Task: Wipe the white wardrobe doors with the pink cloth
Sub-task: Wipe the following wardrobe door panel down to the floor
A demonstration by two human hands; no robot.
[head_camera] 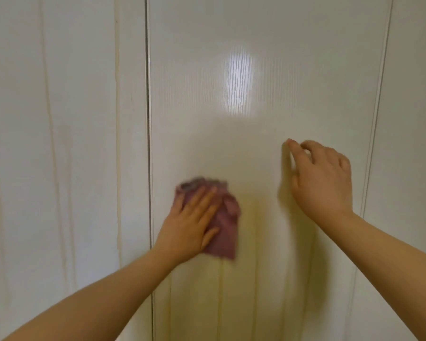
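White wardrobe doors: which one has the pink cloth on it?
The middle white wardrobe door, right of the dark vertical gap and bearing the bright reflection; the left hand presses the crumpled pink cloth against it.

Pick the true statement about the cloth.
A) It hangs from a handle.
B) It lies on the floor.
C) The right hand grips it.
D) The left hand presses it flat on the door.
D: the left hand lies with straight fingers on the cloth, against the door; the right hand holds nothing.
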